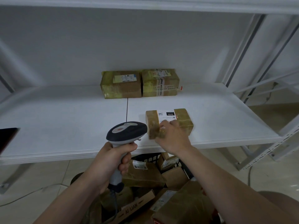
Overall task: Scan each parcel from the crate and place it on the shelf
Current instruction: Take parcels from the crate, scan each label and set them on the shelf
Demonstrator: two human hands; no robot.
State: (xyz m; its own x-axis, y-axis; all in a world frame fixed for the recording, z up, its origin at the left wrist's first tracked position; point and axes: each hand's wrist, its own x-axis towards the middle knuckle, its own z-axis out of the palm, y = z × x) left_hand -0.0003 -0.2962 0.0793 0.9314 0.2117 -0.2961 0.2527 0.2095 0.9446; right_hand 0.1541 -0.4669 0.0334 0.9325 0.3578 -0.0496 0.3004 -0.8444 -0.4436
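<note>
My left hand [113, 157] grips the handle of a grey and black barcode scanner [127, 131], held just in front of the white shelf [64, 126]. My right hand [171, 136] holds the near end of a small taped cardboard parcel [182, 117] with a white label, which is at the shelf's front right. Two larger taped parcels, one on the left [121, 84] and one on the right [160, 82], stand side by side at the back of the shelf. Below the shelf, a black crate [148, 157] holds several more parcels [144, 175].
A dark flat object [8, 138] lies at the shelf's left edge. White shelf uprights and braces [242, 62] stand at the right. Another shelf board [145, 4] hangs overhead. A cable [24, 196] runs over the tiled floor at the left.
</note>
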